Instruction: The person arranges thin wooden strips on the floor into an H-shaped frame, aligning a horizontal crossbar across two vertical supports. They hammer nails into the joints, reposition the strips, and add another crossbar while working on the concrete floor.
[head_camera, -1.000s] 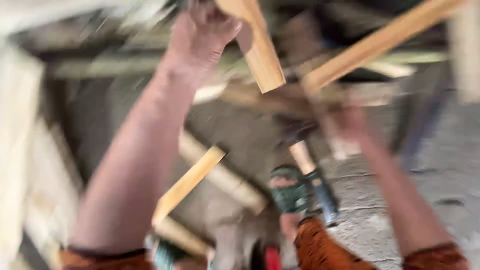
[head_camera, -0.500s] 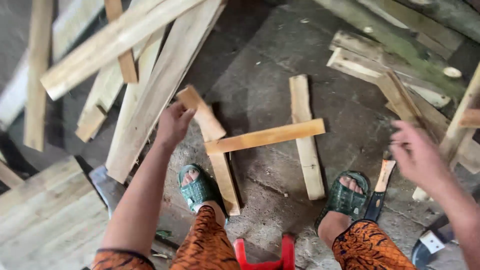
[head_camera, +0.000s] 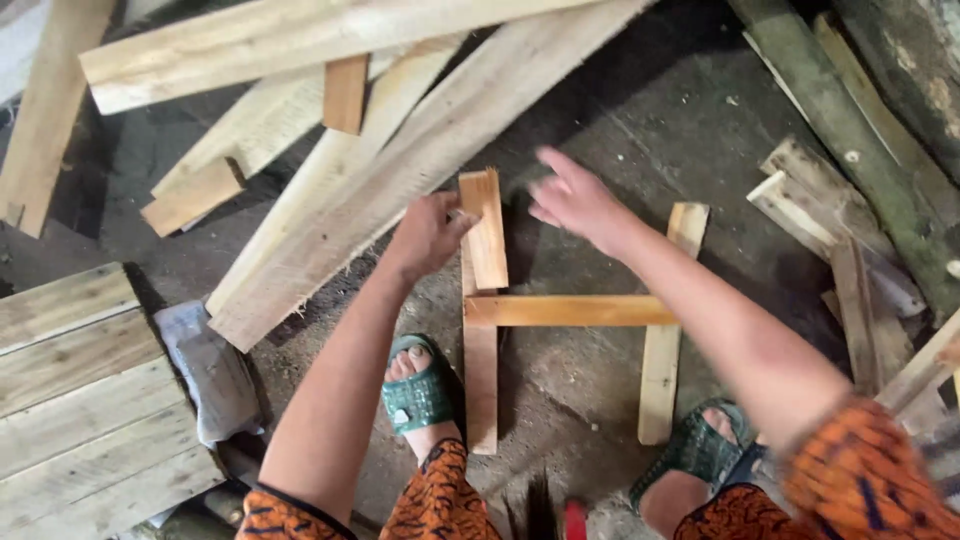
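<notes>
My left hand (head_camera: 428, 236) grips the edge of a short wooden slat (head_camera: 485, 228) that lies across the top of the left upright (head_camera: 480, 370) of an H-shaped frame of slats on the concrete floor. The frame has a cross slat (head_camera: 570, 310) and a right upright (head_camera: 664, 350). My right hand (head_camera: 575, 200) hovers open just right of the short slat, fingers spread and slightly blurred, holding nothing. My feet in green sandals (head_camera: 420, 392) rest below the frame.
Long pale planks (head_camera: 420, 150) lean across the upper left. A pallet of boards (head_camera: 80, 400) sits at lower left beside a grey bag (head_camera: 205, 370). Weathered offcuts (head_camera: 850, 250) pile at the right. A red stool edge (head_camera: 575, 520) shows at the bottom.
The view has settled on the floor frame. My left hand has closed on the short slat at the frame's top left. My right hand has swung from the far right to beside it.
</notes>
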